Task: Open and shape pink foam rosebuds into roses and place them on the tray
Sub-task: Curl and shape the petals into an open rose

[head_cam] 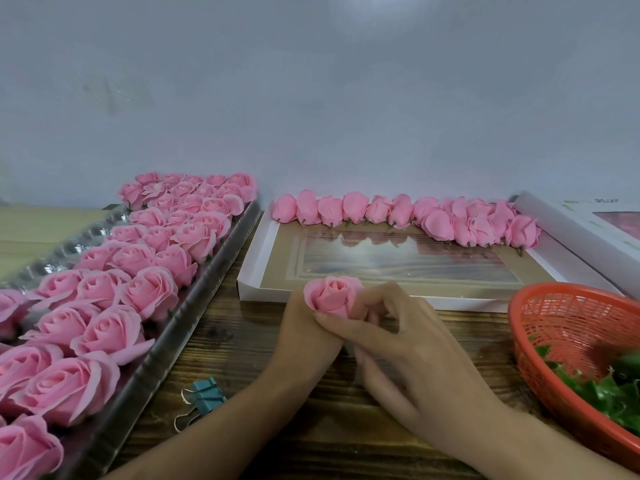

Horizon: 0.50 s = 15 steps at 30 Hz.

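Note:
A pink foam rose [331, 295] is held upright over the wooden table at centre. My left hand [304, 336] grips it from below, and its fingers are mostly hidden behind the flower. My right hand [408, 351] pinches the rose's right side and base with thumb and curled fingers. On the left, a shiny tray [180, 323] holds several rows of opened pink roses [138, 271]. A row of closed pink rosebuds [408, 216] lies along the far edge of a white box lid [256, 271] behind my hands.
An orange plastic basket [561, 327] with green leaf pieces [602, 386] stands at the right. A teal binder clip [204, 398] lies on the table near my left forearm. A second white box [588, 223] sits at the far right, against the grey wall.

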{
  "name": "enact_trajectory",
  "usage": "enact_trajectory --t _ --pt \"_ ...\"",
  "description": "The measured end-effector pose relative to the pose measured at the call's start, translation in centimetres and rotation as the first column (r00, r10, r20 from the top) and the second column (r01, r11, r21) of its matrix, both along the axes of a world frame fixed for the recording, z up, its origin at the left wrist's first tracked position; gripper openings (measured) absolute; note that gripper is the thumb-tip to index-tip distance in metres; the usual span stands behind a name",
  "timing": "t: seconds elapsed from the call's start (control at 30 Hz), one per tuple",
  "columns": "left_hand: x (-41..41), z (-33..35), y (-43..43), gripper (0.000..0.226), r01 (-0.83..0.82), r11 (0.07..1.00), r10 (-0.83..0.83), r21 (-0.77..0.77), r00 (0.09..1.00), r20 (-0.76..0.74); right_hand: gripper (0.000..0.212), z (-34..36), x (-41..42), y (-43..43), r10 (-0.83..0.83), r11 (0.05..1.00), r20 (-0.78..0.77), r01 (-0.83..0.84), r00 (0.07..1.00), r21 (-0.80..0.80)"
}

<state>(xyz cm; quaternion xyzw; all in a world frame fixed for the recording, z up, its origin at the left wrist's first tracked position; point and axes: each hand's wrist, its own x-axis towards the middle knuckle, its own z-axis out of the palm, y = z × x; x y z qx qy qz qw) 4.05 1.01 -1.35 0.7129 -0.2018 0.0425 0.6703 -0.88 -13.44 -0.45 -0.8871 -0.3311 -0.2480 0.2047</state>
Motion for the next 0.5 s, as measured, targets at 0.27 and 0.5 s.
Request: enact_trajectory --t 0.27,0.5 --pt "-0.05 0.65 -0.17 0.013 0.008 0.992 -0.013 -0.127 0.999 -0.037 0.039 -0.39 0.67 -0.22 0.149 0.954 -0.109 -0.113 0.983 0.279" --pt "-0.34 0.06 -0.2 0.037 -0.003 0.996 -0.008 -0.085 0.992 -0.129 0.019 -0.44 0.76 -0.49 0.154 0.834 -0.106 -0.072 0.982 0.547"
